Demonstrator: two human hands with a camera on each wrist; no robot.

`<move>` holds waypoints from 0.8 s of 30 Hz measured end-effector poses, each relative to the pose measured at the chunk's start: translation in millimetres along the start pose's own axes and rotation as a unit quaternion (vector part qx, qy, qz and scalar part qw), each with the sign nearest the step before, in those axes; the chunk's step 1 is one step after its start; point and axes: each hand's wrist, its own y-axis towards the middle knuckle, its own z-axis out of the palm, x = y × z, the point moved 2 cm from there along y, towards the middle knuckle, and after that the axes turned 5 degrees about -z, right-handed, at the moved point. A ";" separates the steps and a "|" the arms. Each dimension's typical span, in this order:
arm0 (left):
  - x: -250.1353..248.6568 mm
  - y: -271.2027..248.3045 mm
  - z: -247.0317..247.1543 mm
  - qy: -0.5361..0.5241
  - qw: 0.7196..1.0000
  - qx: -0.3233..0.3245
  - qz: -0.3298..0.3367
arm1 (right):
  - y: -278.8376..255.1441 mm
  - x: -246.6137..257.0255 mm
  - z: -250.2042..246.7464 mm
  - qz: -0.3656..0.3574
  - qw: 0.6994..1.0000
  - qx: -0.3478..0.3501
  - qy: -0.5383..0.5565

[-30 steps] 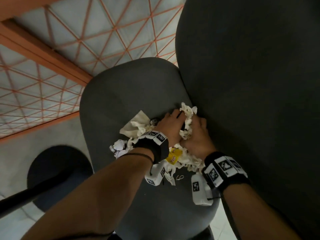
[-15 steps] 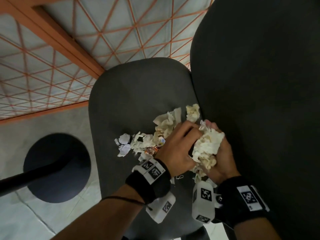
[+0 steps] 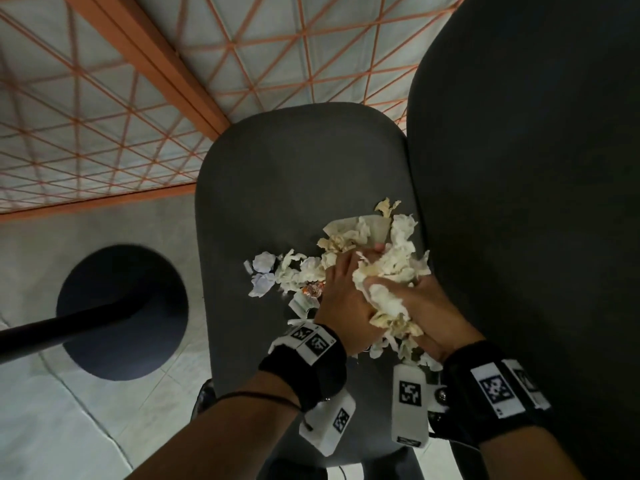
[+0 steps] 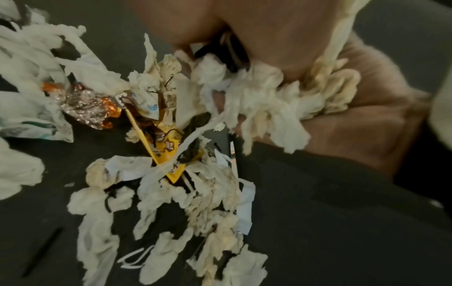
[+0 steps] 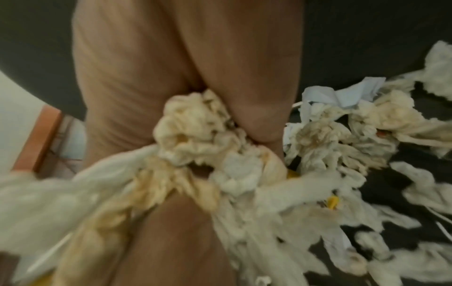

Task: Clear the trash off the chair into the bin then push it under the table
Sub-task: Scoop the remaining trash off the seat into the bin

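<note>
Crumpled tissues litter the dark grey chair seat [image 3: 277,174] beside its backrest [image 3: 519,202]. My left hand [image 3: 349,271] and right hand [image 3: 408,292] are pressed together round a wad of tissues [image 3: 388,271], with fingers curled into it. The right wrist view shows my right hand [image 5: 244,135] squeezing the wad [image 5: 195,135] under the thumb. Loose paper balls [image 3: 263,271], a foil wrapper [image 3: 313,290] and more tissue scraps lie left of my hands. A yellow wrapper [image 4: 171,152] sits in the loose pile under my left hand [image 4: 244,38]. No bin is in view.
A dark round base [image 3: 121,313] with a black pole [image 3: 52,334] stands on the pale floor left of the chair. An orange-framed grid panel [image 3: 173,81] runs behind the seat. The backrest closes off the right side.
Both hands have drawn back from the crease at the backrest and bunched the tissues together. The wad between them has grown, and several scraps are left spread on the seat.
</note>
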 end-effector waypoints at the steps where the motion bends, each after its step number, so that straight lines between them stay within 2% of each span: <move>1: 0.6 0.4 1.5 -0.006 1.000 0.020 -0.011 | 2.4 -4.9 -0.6 0.000 1.000 -0.025 -0.001; 4: -2.0 0.1 -6.0 -0.055 0.996 0.053 -0.040 | 2.5 -22.4 -5.9 0.041 0.989 -0.113 0.090; 7: -0.3 -8.8 -25.0 -0.212 0.964 0.118 -0.109 | -6.4 -28.0 -9.2 0.048 0.985 -0.070 0.151; 8: 2.4 -14.3 -32.8 -0.230 0.957 0.127 -0.121 | -8.0 -29.0 -11.4 0.044 0.987 -0.059 0.146; 10: 16.7 -25.7 -46.4 -0.208 0.964 0.099 -0.134 | -10.6 -32.3 -20.0 0.040 0.987 -0.079 0.131; 12: 43.5 -30.6 -55.4 -0.106 0.981 -0.002 -0.161 | -13.9 -35.7 -26.9 0.030 0.986 -0.114 0.114; 14: 79.1 -30.6 -54.3 -0.022 0.968 -0.061 -0.244 | -17.5 -43.6 -32.9 0.021 0.987 -0.139 0.082; 16: 103.3 -24.0 -45.9 -0.032 0.940 -0.046 -0.336 | -22.2 -52.3 -37.7 0.013 0.985 -0.162 0.052; 18: 107.6 -12.9 -32.5 -0.037 0.923 0.001 -0.384 | -27.6 -60.3 -42.8 0.011 0.980 -0.195 0.029; 20: 95.8 -0.4 -20.9 -0.018 0.924 0.030 -0.382 | -35.3 -65.8 -48.0 0.003 0.976 -0.217 0.014; 24: 57.8 24.8 -0.4 -0.025 0.942 0.074 -0.326 | -53.7 -70.7 -51.7 -0.017 0.977 -0.211 0.004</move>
